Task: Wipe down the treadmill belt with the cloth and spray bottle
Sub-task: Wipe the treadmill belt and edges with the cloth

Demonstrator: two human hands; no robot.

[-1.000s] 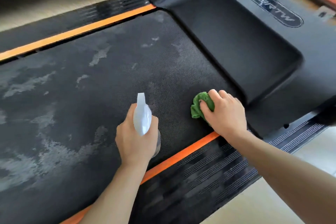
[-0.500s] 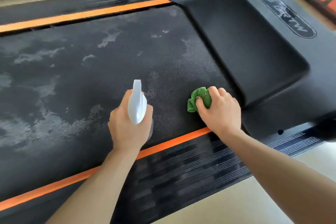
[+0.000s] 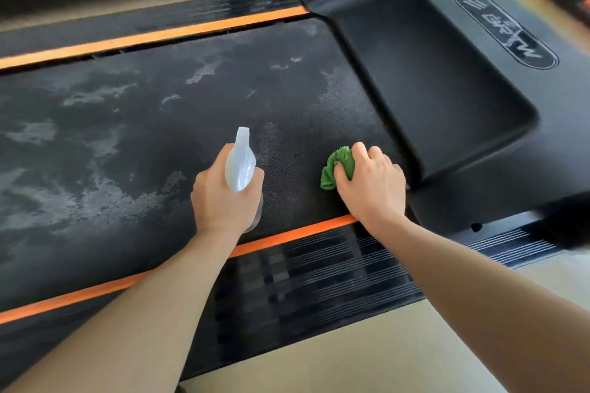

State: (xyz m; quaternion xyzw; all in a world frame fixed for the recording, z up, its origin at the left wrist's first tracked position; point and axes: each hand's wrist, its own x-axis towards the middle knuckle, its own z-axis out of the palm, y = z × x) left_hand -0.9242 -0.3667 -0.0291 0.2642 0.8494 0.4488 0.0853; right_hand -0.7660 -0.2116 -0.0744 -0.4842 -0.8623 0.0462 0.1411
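While left hand [image 3: 223, 198] grips spray bottle [image 3: 240, 166] (contents unseen), right hand [image 3: 372, 188] clutches cloth [image 3: 338, 166].

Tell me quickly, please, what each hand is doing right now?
Left hand: grips the spray bottle.
Right hand: holds the green cloth against the treadmill belt.

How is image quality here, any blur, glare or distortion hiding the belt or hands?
Head view: both hands, the green cloth and spray bottle are sharp; the ribbed side rail smears with motion blur; wide-angle bending curves the orange stripe; soft daylight, no harsh glare on the belt.
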